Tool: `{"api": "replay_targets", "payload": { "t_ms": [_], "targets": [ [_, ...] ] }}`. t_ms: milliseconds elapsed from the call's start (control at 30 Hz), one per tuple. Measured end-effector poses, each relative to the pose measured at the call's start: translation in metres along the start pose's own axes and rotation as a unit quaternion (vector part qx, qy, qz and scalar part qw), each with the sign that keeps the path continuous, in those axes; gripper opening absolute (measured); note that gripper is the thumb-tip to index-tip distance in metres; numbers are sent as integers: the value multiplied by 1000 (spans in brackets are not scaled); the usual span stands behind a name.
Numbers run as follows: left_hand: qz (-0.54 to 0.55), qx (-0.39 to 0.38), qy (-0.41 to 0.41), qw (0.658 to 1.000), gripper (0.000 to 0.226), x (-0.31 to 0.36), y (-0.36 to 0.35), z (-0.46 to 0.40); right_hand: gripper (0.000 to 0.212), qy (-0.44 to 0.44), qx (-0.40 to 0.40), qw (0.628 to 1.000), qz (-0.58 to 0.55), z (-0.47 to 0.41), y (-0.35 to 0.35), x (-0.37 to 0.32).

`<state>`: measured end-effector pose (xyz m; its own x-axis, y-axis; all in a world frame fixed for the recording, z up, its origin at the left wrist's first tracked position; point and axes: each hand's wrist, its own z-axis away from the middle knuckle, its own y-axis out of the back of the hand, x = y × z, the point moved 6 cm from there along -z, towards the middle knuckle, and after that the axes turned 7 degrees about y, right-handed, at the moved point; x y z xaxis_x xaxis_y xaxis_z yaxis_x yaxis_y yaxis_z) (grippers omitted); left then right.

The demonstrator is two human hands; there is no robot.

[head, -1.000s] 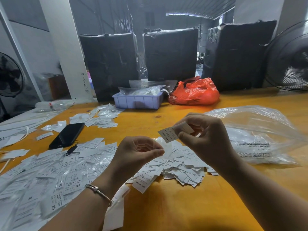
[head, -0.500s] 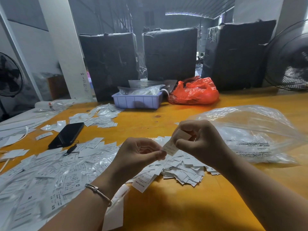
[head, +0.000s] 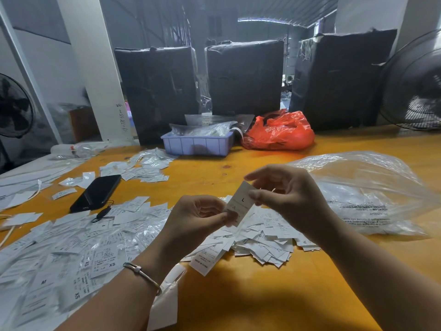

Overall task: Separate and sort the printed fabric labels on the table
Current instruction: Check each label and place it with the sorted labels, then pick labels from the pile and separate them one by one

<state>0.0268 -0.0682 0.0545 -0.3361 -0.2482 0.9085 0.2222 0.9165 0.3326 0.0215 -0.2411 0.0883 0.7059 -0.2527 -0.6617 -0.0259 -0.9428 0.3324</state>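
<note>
A white printed fabric label [head: 240, 203] marked "L" is held upright above the table between both hands. My left hand [head: 195, 219] pinches its lower edge with thumb and fingers. My right hand [head: 284, 194] pinches its upper right side, the index finger touching its top corner. Below the hands lies a heap of loose white labels [head: 265, 242]. A wide spread of labels in clear sleeves [head: 71, 254], marked XS and M, covers the left of the yellow table [head: 262, 295]. Another small pile of labels [head: 145, 167] lies further back.
A black phone [head: 96, 192] lies left of centre among the labels. A large clear plastic bag [head: 367, 194] sits to the right. At the back stand a lilac tray [head: 198, 144], a red plastic bag [head: 279, 132] and black wrapped boxes [head: 243, 77]. Fans flank both sides.
My right hand brought the label down from a raised spot to my left hand, which now pinches its lower edge. The label now stands upright, with its "L" side in view.
</note>
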Motion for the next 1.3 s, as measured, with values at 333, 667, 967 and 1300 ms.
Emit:
{"api": "replay_targets", "payload": {
  "t_ms": [333,667,967,1300],
  "targets": [
    [54,-10,44,998,16,-6,-3,-2,16,39,-39,994,96,2,-11,-6],
    [33,-32,60,997,19,-9,-5,-2,19,-6,-43,998,41,2,-11,-1],
    [-1,-33,53,998,28,-11,-4,-2,9,-46,-116,992,23,5,-21,3],
    [-4,23,71,997,9,-10,7,-5,12,-68,-50,977,196,4,-6,19]
  ]
}}
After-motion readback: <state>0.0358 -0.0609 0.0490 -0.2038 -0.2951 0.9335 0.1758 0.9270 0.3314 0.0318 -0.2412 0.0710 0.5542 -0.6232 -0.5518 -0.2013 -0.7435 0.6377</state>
